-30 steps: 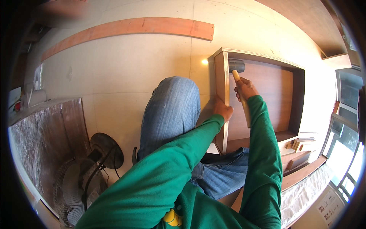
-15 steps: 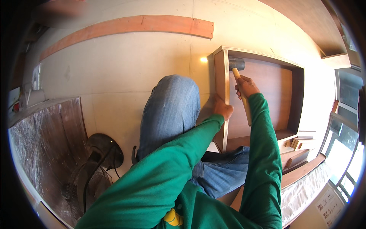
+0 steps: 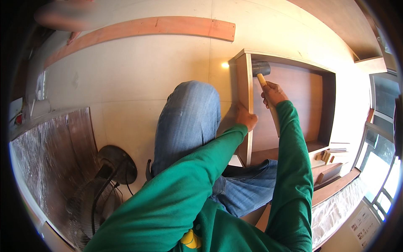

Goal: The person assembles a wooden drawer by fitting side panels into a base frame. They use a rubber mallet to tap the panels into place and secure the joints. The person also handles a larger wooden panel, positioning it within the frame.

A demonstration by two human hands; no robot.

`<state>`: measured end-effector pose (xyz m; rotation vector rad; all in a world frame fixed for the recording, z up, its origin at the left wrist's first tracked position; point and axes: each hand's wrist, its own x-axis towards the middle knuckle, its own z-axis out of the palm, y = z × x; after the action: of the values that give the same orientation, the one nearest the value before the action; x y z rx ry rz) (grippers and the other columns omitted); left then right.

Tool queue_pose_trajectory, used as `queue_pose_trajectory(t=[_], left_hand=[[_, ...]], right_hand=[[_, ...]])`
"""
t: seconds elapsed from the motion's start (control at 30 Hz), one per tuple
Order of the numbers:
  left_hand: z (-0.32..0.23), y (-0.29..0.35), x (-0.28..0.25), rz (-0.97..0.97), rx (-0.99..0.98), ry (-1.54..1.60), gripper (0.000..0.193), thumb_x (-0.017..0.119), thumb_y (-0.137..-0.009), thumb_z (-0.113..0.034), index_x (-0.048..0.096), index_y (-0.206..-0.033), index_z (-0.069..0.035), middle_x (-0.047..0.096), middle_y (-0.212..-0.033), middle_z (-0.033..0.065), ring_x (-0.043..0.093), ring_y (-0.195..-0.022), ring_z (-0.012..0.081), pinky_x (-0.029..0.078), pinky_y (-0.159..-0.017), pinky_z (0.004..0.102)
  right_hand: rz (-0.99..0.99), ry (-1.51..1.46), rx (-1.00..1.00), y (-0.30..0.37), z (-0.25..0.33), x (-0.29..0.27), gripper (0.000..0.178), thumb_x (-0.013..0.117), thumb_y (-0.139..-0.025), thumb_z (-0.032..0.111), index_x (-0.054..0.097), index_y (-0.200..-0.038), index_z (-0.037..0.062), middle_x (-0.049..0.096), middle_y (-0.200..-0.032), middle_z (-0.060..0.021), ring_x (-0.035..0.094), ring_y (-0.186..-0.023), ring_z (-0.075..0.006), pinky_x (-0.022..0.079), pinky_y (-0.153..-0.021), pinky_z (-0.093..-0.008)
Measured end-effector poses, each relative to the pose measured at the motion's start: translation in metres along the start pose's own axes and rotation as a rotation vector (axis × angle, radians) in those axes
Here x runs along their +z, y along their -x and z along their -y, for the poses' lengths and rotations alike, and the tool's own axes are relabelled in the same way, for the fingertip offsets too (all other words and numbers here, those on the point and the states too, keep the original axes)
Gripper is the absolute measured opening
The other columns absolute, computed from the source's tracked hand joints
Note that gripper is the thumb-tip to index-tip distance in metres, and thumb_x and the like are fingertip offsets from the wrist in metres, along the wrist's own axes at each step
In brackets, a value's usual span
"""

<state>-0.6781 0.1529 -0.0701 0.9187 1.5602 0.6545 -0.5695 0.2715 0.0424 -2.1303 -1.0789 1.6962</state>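
Observation:
A shallow wooden drawer box [image 3: 289, 98] with raised sides rests in front of me, right of my knee. My right hand [image 3: 273, 93] is wrapped around the pale handle of a rubber mallet [image 3: 261, 69]. The mallet's black head is inside the box, against or very close to the left side panel near its far corner. My left hand [image 3: 247, 118] grips that left side panel [image 3: 244, 96] over its top edge, nearer to me than the mallet head. Part of its fingers is hidden behind the panel.
A long reddish-brown board [image 3: 168, 26] lies beyond my knee. At lower left stand a black fan [image 3: 94, 206] and a plastic-wrapped panel [image 3: 54, 143]. Wood offcuts [image 3: 333, 156] lie right of the box. A blurred shape [image 3: 63, 14] shows at the upper left.
The mallet handle and my right hand have shifted slightly right. My left hand keeps its hold on the panel. The blurred shape at upper left has come a little lower.

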Motion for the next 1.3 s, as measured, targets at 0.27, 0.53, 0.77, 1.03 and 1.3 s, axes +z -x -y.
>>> queue_pose_trajectory(t=[0.27,0.53,0.77,1.03,1.3], left_hand=[[-0.013,0.003,-0.007,0.094,-0.065,0.056,0.084,0.066,-0.077,-0.010,0.019,-0.144,0.009,0.054,-0.127,0.0355,0.059,-0.119,0.0451,0.047,-0.102,0.0440],[0.003,-0.003,0.002,0.019,-0.019,0.025,0.080,0.065,-0.078,-0.009,0.021,-0.143,0.008,0.059,-0.121,0.0315,0.065,-0.107,0.0409,0.053,-0.092,0.0427],[-0.019,0.002,-0.013,0.150,-0.112,0.112,0.094,0.068,-0.074,-0.010,0.013,-0.147,0.012,0.051,-0.129,0.0391,0.057,-0.119,0.0497,0.046,-0.105,0.0461],[-0.007,0.002,-0.004,0.021,-0.049,0.033,0.078,0.065,-0.078,-0.008,0.024,-0.142,0.010,0.060,-0.122,0.0306,0.064,-0.111,0.0387,0.052,-0.096,0.0411],[-0.011,0.002,-0.012,0.122,-0.023,0.124,0.086,0.070,-0.074,-0.009,0.022,-0.143,0.009,0.056,-0.126,0.0351,0.059,-0.120,0.0457,0.046,-0.104,0.0440]], right_hand=[[-0.042,-0.041,0.038,0.000,-0.005,0.001,0.036,0.052,-0.103,0.033,0.061,-0.123,0.0057,0.057,-0.077,-0.0035,0.054,-0.055,-0.0122,0.047,-0.046,-0.0303],[-0.040,0.005,-0.003,0.002,-0.003,0.008,0.034,0.051,-0.103,0.034,0.061,-0.117,0.0043,0.057,-0.078,-0.0041,0.055,-0.055,-0.0127,0.048,-0.047,-0.0309],[-0.054,-0.035,0.006,-0.008,-0.007,0.007,0.036,0.053,-0.104,0.034,0.061,-0.121,0.0037,0.057,-0.074,-0.0035,0.053,-0.052,-0.0134,0.048,-0.046,-0.0323],[-0.062,-0.066,0.013,-0.004,-0.008,0.005,0.034,0.053,-0.104,0.034,0.061,-0.122,0.0061,0.055,-0.072,-0.0020,0.053,-0.052,-0.0130,0.047,-0.046,-0.0323],[-0.030,-0.088,-0.006,-0.004,-0.018,0.010,0.033,0.049,-0.103,0.030,0.060,-0.122,0.0045,0.057,-0.077,-0.0035,0.054,-0.054,-0.0130,0.048,-0.046,-0.0313]])
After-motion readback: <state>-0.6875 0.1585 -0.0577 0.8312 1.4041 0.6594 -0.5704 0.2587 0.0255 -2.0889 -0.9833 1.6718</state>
